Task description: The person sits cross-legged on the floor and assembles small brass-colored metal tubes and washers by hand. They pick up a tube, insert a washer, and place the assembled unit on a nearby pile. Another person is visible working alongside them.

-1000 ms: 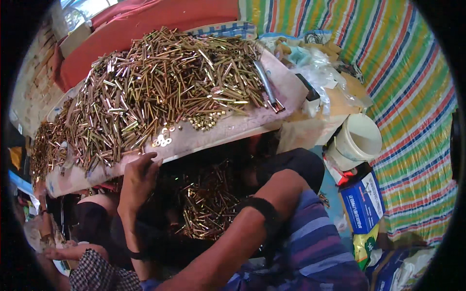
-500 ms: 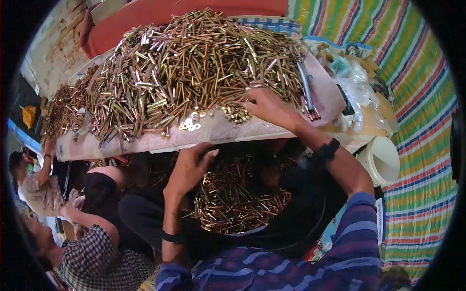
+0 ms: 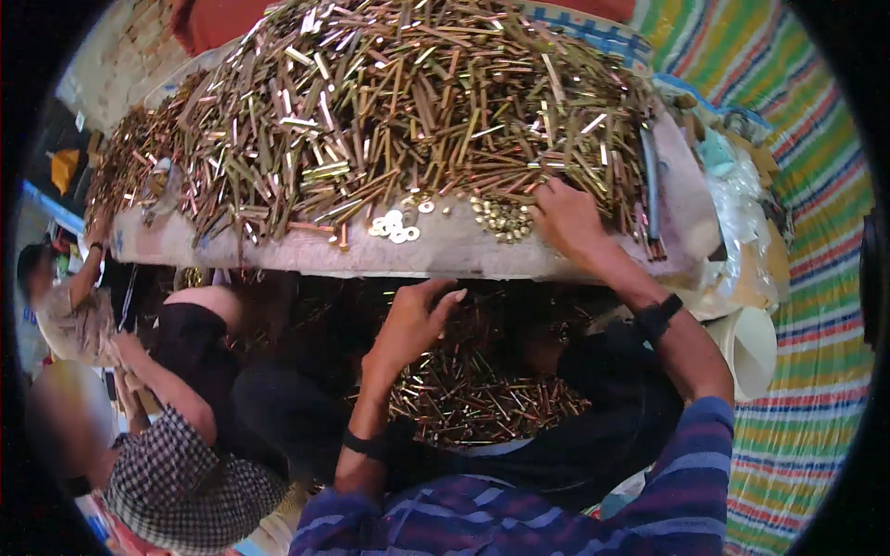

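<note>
Right hand: our right hand sits with bent fingers between the small gold hexagonal metal nuts and the front ends of the long gold-bronze metal rods; whether the fingertips grip anything, we cannot tell.
Left hand: our left hand hovers before the table edge, thumb and forefinger slightly apart, nothing visible between them; contact with the edge is unclear.
Nuts and washers: we judge that the nuts and the flat, shiny, round metal washers lie in front of the rods to be within easy reach.
Lower heap: more metal rods lie below the edge, between our knees.
Front edge: a bare strip of pale pinkish cloth gives us room left of the nuts.
Right side: a grey-blue tube stands just beyond our right hand, limiting sideways room.
Left side: a co-worker's black-and-white checked sleeve is well apart.
</note>
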The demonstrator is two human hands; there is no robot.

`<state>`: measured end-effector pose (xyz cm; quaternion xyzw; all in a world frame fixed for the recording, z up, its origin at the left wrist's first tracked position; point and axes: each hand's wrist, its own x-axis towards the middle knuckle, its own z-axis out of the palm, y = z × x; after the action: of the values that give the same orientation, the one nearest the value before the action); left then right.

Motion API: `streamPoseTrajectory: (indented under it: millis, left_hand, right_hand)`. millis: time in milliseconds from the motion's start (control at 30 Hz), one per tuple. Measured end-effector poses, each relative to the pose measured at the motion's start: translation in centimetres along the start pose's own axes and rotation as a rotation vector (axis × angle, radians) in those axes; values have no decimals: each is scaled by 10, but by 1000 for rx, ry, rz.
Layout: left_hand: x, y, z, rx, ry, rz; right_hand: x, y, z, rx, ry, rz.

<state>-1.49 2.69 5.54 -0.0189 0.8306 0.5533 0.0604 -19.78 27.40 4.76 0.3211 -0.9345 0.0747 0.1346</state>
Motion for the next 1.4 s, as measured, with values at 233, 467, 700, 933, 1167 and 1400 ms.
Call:
streamPoseTrajectory:
  millis: [233, 467, 700, 933, 1167, 1400]
  left_hand:
    - [11, -18, 2, -31, 46, 33]
    - [16, -46, 5, 43, 114, 110]
    - [14, -57, 2, 111, 254, 234]
    - [6, -48, -3, 17, 455, 294]
    - [-3, -40, -14, 144, 300, 290]
    - [-6, -43, -18, 71, 258, 324]
  right_hand:
    - [7, -2, -3, 21, -65, 42]
    - [7, 15, 7, 83, -121, -7]
    - [21, 6, -22, 112, -37, -82]
    - [29, -55, -57, 444, -111, -114]
    - [14, -99, -64, 580, -411, -192]
    - [25, -118, -51, 759, -493, -85]
